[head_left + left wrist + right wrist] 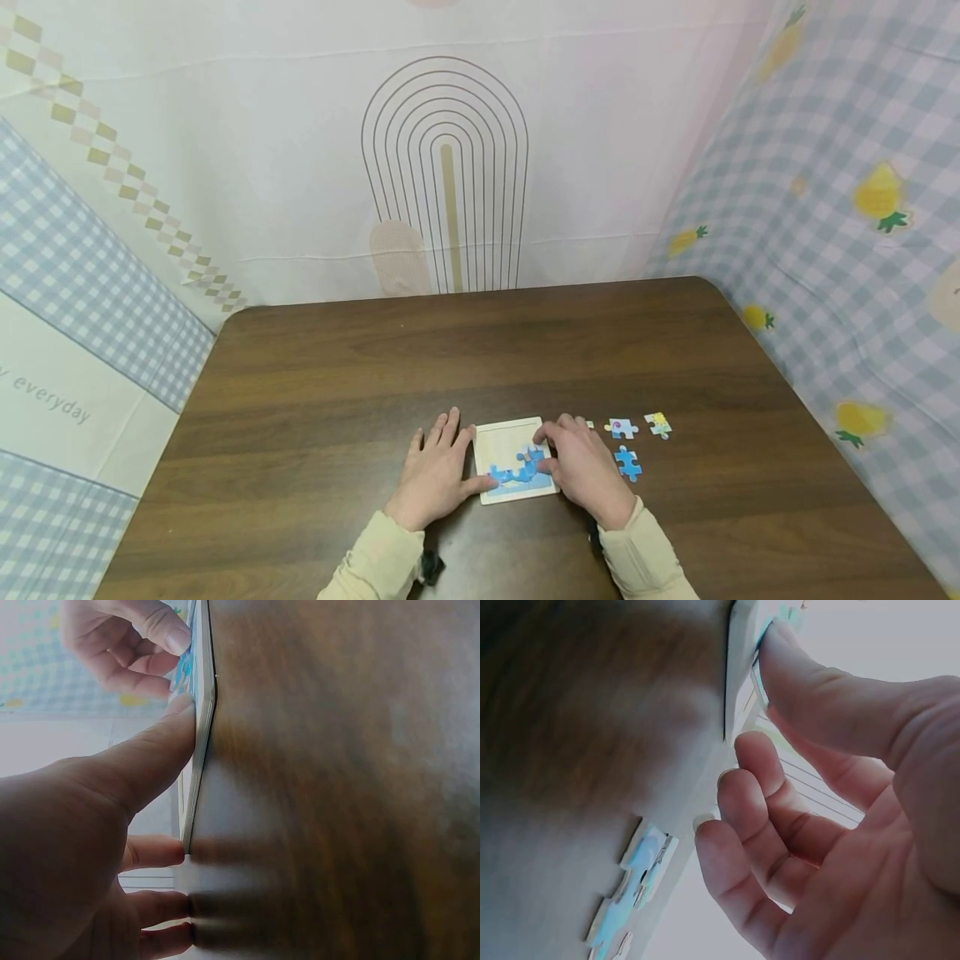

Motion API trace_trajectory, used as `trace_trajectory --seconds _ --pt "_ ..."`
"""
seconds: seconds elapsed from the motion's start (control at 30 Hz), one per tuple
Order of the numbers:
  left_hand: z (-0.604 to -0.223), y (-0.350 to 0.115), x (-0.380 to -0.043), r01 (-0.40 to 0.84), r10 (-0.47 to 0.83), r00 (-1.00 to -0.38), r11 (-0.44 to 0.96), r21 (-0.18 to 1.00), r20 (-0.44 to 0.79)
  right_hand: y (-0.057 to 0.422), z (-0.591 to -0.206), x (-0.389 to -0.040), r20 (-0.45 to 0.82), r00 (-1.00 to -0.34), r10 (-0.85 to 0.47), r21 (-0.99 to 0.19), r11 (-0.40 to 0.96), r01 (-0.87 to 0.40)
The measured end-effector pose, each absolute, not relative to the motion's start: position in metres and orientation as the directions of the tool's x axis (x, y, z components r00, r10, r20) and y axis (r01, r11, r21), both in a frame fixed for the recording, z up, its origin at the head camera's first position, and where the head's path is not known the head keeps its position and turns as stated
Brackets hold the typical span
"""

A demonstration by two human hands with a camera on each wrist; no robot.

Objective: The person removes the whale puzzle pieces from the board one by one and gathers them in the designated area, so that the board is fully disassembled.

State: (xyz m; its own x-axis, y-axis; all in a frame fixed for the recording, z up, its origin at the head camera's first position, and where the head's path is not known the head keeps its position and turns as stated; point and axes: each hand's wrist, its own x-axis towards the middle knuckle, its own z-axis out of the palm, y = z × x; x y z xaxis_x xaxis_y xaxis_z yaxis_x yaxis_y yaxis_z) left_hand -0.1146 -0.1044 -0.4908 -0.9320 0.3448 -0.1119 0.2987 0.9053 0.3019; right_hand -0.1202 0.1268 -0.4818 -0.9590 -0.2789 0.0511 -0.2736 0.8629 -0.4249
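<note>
A light wooden puzzle tray (493,443) lies on the table, with blue jigsaw pieces (512,474) along its near side and up its right part. My left hand (435,479) spreads its fingers at the tray's left side. Its thumb rests over the near-left rim and the index fingertip touches the far-left corner, while other fingertips meet the tabletop. Over the tray's right side, my right hand (587,467) pinches a puzzle piece (760,686) between thumb and index finger. That piece is mostly hidden by the fingers. The right hand's other fingers are curled beside the tray.
Right of the tray lie loose puzzle pieces: a pale one with a pink swirl (621,428), a yellow-patterned one (658,425) and a blue one (628,463). Another piece (590,424) peeks out behind my right hand. The brown table (337,375) meets a patterned cloth (300,167) at the back.
</note>
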Motion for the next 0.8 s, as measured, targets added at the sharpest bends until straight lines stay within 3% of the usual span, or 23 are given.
trace_trajectory --seconds 0.8 --pt "-0.4914 -0.1038 -0.1142 0.292 0.34 -0.934 0.905 0.309 -0.111 0.1265 -0.4755 -0.1191 0.048 -0.973 -0.224 -0.575 0.791 -0.211"
